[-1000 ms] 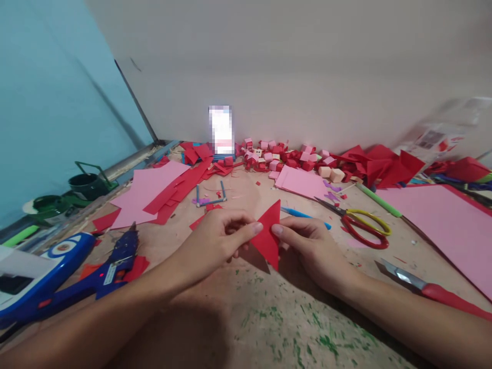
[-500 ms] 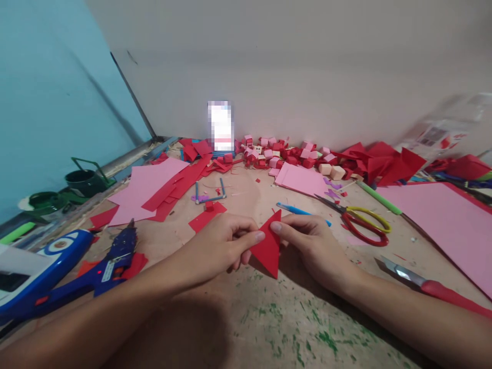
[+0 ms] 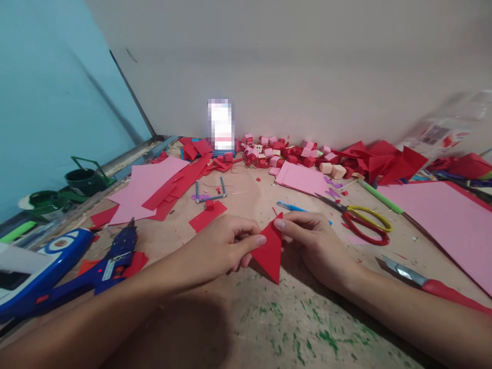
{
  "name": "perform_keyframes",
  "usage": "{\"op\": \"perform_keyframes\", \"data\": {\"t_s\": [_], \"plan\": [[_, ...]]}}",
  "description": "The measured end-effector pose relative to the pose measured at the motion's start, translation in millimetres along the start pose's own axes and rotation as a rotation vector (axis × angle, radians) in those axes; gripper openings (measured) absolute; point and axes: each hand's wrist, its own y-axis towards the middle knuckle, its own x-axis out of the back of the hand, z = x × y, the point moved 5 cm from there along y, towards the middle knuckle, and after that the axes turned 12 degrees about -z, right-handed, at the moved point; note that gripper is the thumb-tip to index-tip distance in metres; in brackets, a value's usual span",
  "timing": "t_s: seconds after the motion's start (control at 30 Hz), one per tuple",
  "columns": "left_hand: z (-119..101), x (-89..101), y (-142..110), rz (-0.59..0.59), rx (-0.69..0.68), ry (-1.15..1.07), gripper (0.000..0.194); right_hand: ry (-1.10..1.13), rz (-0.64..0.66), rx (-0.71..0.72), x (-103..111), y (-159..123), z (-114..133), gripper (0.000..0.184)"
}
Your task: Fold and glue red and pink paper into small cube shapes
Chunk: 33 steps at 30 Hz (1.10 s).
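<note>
Paper (image 3: 271, 256) of red colour, with the shape of a triangle, is held up between the two hands, just above the surface (image 3: 246, 333). The left hand (image 3: 228, 246) pinches it at its left side, with the thumb lying on the front. The right hand (image 3: 319, 246) pinches it near the upper tip, also with the thumb in front. Both hands are closed narrowly on this piece, and one lower corner points down below them.

Just beyond the right hand lies a blue pen (image 3: 292, 206), which is partly hidden by this hand. To the right of it are scissors (image 3: 339, 207) with one yellow and one red handle, and nearer, beside the right forearm, a knife (image 3: 442, 290) with red handle. Just beyond the left hand, a small red cube (image 3: 208, 205) is on a red sheet (image 3: 203, 219). To the left of the left forearm is a blue glue gun (image 3: 82, 283). Well beyond both hands, a phone (image 3: 222, 125) stands upright, next to a pile of small paper cubes (image 3: 279, 156).
</note>
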Motion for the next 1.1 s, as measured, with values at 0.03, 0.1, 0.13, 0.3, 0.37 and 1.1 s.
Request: {"op": "perform_keyframes", "data": {"t_s": [0.03,0.1,0.13,0.3,0.37,1.1], "plan": [[-0.6,0.3,0.1,0.004,-0.008,0.001,0.032,0.009,-0.007,-0.009,0.2,-0.5,-0.4,0.024],[-1.4,0.5,-0.2,0.015,-0.012,-0.008,0.032,0.027,-0.018,-0.021,0.1,-1.5,-0.3,0.023],[-1.8,0.6,-0.5,0.017,-0.011,-0.015,0.032,0.040,-0.019,-0.030,-0.5,-1.9,0.1,0.022],[-3.2,0.0,-2.5,0.001,-0.012,-0.025,0.033,0.134,-0.004,-0.102,-6.4,-2.8,4.7,0.020],[-3.0,-0.6,-2.9,0.003,-0.007,-0.022,0.033,0.149,-0.005,-0.113,-7.5,-2.8,6.4,0.020],[-0.7,-1.4,-3.0,0.042,-0.013,-0.001,0.034,0.161,-0.020,-0.085,-6.7,-2.1,6.6,0.020]]}}
